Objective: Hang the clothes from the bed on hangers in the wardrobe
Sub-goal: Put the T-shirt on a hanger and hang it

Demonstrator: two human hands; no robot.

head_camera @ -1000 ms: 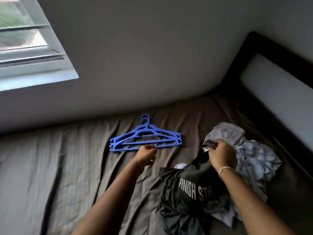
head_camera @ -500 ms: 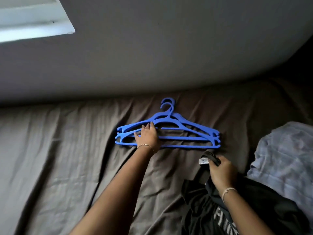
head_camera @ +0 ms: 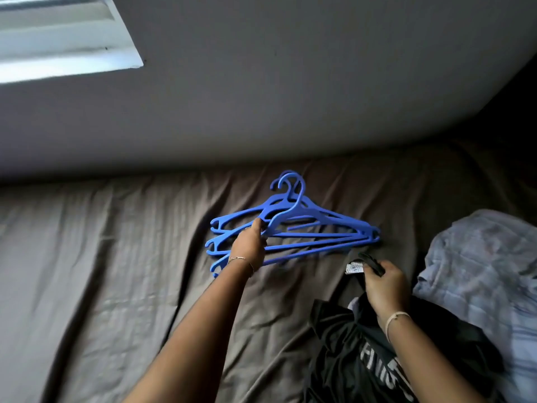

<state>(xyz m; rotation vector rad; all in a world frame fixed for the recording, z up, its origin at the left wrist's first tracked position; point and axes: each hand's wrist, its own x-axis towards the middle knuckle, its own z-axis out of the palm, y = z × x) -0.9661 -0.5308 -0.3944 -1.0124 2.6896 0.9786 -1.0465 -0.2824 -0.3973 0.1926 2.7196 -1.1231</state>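
Observation:
A stack of blue plastic hangers [head_camera: 313, 228] lies on the brown bed sheet [head_camera: 101, 271], hooks pointing at the wall. My left hand [head_camera: 250, 245] grips the left shoulder of the top hanger and tilts it up off the others. My right hand [head_camera: 383, 283] holds the collar of a black shirt [head_camera: 357, 359] with white lettering, its white label showing past my fingers. The shirt lies crumpled at the lower right of the bed.
A pale blue-grey garment [head_camera: 482, 266] is heaped at the right edge of the bed. A grey wall [head_camera: 276, 82] runs along the far side of the bed, with a white window sill [head_camera: 66, 53] at the upper left. No wardrobe is in view.
My left hand reached the hangers, closed on the top one and lifted its left end. My right hand pulled the black shirt's collar a little towards the hangers. The view dropped and shifted left.

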